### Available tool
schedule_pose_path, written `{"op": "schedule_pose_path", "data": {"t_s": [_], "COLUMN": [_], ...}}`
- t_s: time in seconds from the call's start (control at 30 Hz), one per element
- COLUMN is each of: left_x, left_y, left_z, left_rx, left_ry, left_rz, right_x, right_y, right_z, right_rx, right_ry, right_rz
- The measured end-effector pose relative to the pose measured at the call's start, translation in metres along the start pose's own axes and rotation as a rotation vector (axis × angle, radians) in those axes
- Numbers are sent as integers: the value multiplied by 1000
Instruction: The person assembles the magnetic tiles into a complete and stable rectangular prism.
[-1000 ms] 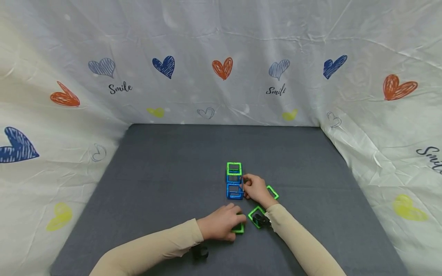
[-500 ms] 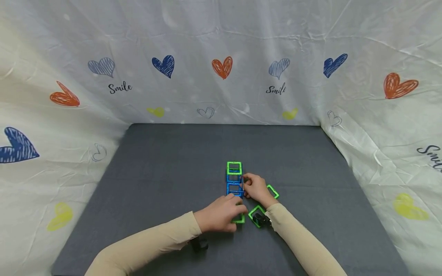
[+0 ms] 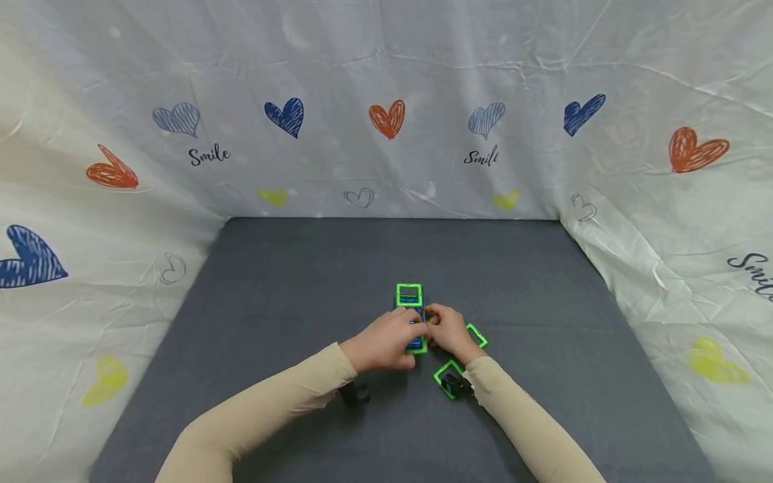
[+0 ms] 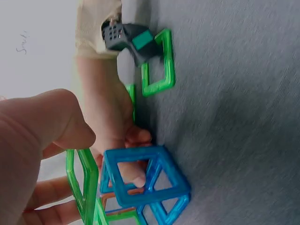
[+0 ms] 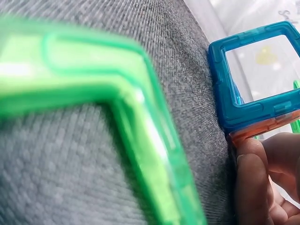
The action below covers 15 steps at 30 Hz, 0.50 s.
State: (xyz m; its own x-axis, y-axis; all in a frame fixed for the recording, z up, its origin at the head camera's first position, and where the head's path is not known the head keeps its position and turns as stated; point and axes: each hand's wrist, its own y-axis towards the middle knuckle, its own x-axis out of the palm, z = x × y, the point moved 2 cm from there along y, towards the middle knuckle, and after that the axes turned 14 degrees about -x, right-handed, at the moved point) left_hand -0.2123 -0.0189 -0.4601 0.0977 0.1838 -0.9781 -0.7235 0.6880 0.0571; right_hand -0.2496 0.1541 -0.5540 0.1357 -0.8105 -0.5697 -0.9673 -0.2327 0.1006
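Note:
In the head view my left hand (image 3: 385, 341) is over the near end of a small structure of magnetic tiles. It pinches a square green magnetic tile (image 4: 91, 180) between thumb and fingers, seen in the left wrist view beside the blue square tiles (image 4: 157, 195). My right hand (image 3: 449, 330) is at the structure's right side. Its fingers pinch an orange magnetic tile (image 5: 248, 131) at the edge of a blue tile (image 5: 221, 84). A green tile (image 3: 409, 286) forms the far end of the structure. My left hand hides much of the blue part from above.
One loose green square tile (image 3: 441, 377) lies below my right wrist, partly behind a black wrist camera (image 3: 454, 385). Another green tile (image 3: 478, 335) lies just right of that hand. The dark grey table (image 3: 302, 282) meets a white curtain printed with hearts (image 3: 423, 74).
My left hand has moved away from me with the green tile, from the table in front up to the structure's near end. My right hand has stayed in place.

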Motion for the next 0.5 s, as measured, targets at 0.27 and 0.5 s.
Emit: {"op": "schedule_pose_path", "data": {"t_s": [0.27,0.5], "left_x": [2,5], "left_y": [19,26], "left_z": [-7,-15], "left_rx": [-26,-61], "left_ry": [16,27], "left_rz": [14,13], "right_x": [0,0], "right_y": [0,0], "right_z": [2,2], "right_rx": [1,5], "right_ry": [-41,15], "right_rz": [3,5]}}
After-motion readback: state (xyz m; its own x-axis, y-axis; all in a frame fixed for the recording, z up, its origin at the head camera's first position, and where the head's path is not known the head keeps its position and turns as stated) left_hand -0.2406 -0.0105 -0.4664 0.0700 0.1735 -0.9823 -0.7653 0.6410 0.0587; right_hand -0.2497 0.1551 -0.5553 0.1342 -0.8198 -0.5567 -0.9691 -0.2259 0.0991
